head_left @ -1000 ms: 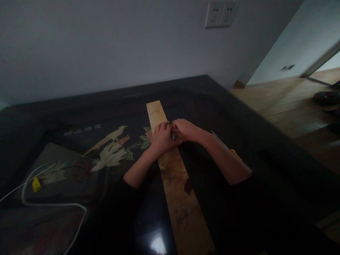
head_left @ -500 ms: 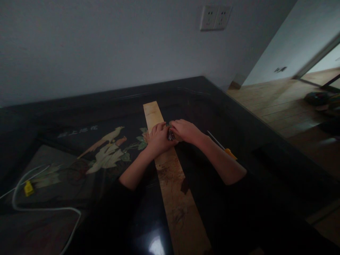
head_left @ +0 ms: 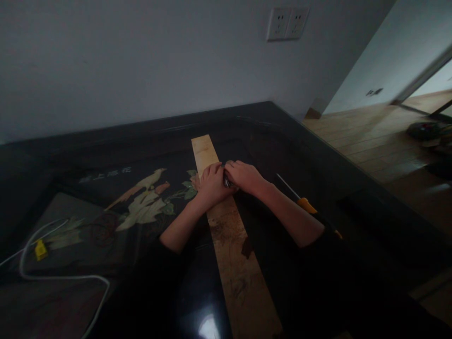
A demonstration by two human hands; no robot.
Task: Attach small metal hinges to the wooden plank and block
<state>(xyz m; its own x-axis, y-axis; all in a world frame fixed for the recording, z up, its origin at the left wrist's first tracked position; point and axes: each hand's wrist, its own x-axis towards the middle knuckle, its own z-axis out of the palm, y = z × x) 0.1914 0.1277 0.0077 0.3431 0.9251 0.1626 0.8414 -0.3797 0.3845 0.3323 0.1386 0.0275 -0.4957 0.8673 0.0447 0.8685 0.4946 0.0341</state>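
**Both hands on small metal piece point(head_left: 227, 182) over wooden board point(head_left: 231, 254)**

Near: board lies lengthwise on dark glossy table point(head_left: 293, 150), running from bottom edge of view toward the wall; dark stain point(head_left: 247, 247) on its right edge. White cable point(head_left: 67, 278) loops across table at left, yellow tag point(head_left: 41, 250) by it.

Mid: left hand point(head_left: 213, 184) lies across the board, fingers bent over it, thumb side against the metal piece; can't tell how firmly it grips. Right hand point(head_left: 244, 176) is just right of it, fingers curled around the piece. Piece sits between the hands at the board's right edge, mostly hidden; type unclear. Yellow-and-black screwdriver point(head_left: 306, 205) on table beside right forearm, tip pointing away. Bird-and-flower decoration point(head_left: 146, 202) left of left hand.

Far: board's pale end, then wall point(head_left: 141, 61) with double socket point(head_left: 287, 23). Plank floor point(head_left: 360, 136) at right.
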